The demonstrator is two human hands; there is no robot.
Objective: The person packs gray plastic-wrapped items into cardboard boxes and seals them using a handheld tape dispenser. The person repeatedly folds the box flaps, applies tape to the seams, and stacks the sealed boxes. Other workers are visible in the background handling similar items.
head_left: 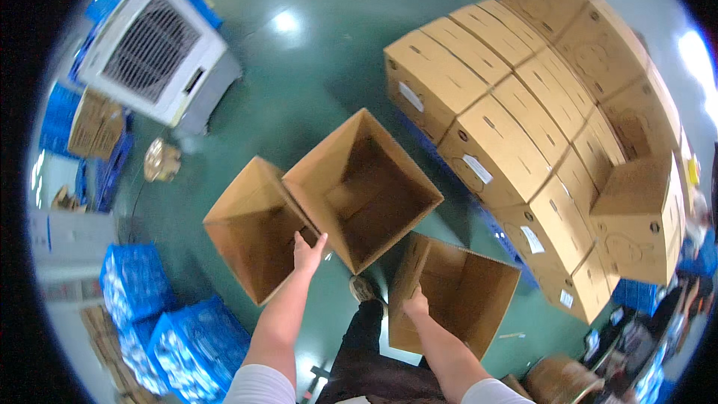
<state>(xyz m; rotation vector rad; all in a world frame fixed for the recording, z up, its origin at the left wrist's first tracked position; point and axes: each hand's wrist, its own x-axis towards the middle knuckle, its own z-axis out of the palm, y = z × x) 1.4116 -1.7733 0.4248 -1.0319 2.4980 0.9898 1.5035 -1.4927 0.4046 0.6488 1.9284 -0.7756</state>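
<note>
Three open-topped cardboard boxes stand on the green floor before me. At the near right corner of the left box (250,217), my left hand (307,254) grips the rim, thumb and fingers on either side of the wall. The middle box (374,179) sits against it, and neither hand holds that one. My right hand (416,304) is closed on the left wall of the right box (471,292), which stands beside my legs. The insides of the boxes look bare where they show. Some of my right fingers are hidden behind the cardboard.
Stacked closed cartons (516,120) on a blue pallet (497,232) fill the right side. A grey-white air cooler (153,49) stands at the far left. Blue wrapped bundles (198,348) lie at the near left. A hammer (317,378) is on the floor by my legs.
</note>
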